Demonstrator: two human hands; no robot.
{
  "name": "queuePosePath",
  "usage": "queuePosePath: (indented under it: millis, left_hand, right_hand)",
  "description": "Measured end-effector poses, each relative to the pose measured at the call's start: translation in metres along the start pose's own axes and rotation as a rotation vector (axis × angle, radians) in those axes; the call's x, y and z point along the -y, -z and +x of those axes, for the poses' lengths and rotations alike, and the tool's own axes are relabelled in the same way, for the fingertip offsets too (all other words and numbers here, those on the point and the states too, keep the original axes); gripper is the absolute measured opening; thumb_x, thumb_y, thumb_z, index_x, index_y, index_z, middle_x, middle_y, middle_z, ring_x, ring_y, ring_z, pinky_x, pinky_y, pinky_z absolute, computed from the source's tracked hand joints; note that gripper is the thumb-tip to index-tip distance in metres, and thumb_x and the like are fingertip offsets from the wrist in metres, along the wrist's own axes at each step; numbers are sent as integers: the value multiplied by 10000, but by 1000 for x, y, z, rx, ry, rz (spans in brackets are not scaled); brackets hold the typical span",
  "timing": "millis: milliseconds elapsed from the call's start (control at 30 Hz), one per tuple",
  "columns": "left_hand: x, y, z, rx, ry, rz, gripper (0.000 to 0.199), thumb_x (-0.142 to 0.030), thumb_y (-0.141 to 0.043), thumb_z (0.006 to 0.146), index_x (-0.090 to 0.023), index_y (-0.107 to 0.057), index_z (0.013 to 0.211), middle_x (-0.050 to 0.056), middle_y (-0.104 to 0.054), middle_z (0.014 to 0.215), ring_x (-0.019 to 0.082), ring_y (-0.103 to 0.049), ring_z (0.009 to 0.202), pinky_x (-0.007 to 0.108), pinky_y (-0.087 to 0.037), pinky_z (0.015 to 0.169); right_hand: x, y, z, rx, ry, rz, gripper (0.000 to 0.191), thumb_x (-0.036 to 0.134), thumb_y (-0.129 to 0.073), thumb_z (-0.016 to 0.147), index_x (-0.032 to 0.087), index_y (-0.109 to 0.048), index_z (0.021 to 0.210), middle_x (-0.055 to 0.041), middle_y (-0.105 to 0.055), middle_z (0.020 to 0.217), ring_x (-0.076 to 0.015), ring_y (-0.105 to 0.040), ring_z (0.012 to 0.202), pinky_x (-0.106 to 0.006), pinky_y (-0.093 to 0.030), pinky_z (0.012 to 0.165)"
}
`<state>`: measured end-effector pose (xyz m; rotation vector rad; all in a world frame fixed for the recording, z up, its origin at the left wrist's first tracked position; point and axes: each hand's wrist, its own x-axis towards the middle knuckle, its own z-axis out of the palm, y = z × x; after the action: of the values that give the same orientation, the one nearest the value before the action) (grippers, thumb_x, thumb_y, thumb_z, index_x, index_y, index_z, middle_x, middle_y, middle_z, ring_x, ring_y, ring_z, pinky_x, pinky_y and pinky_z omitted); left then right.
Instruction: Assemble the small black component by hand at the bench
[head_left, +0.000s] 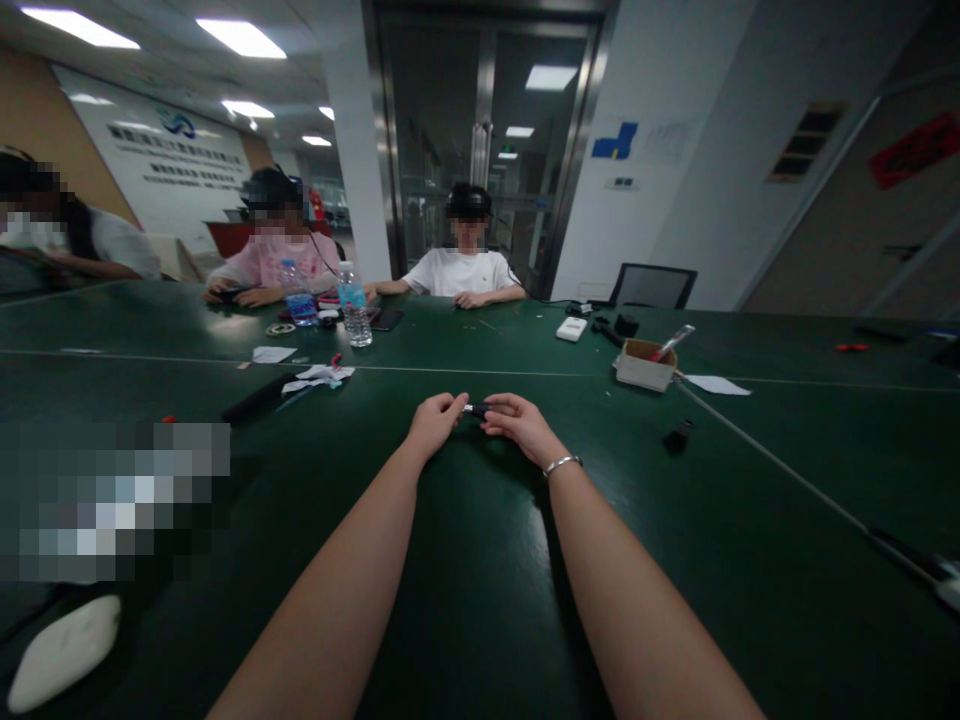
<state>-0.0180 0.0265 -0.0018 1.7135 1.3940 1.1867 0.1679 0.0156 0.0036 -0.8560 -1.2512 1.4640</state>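
Note:
Both my hands meet over the green table [465, 520], near the middle of the view. A small dark object with a silvery end [475, 410] spans the gap between them. My left hand [437, 422] pinches its silvery end between thumb and fingers. Around the dark end, the fingers of my right hand [520, 424] are closed, and a silver bracelet sits on that wrist. What exactly the object is cannot be made out, since the fingertips cover part of it.
Two plastic bottles [355, 306] stand at the back left, near crumpled papers [319, 377]. To the right are a small box [645, 366] and a black item [679, 436]. A white object [66, 652] lies front left. Several people sit across and left.

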Motion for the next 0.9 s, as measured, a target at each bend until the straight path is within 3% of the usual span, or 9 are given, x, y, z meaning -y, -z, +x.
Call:
queuePosePath:
  millis: [700, 900]
  left_hand:
    - [-3, 4, -2, 32, 60, 41, 588, -689, -404, 784, -181, -506, 505, -34, -407, 439, 109, -353, 410, 268, -261, 484]
    - [-6, 5, -4, 26, 73, 50, 587, -692, -395, 786, -180, -523, 529, -23, -451, 464, 118, -403, 435, 268, -289, 501]
  right_hand:
    - [4, -1, -4, 77, 61, -39, 403, 111, -779, 557, 188, -637, 927, -30, -684, 1006, -119, -667, 765, -227, -549, 672]
    - [2, -1, -2, 70, 49, -36, 392, 124, -780, 575, 188, -640, 936, -33, -685, 983, -113, -671, 738, -225, -552, 667]
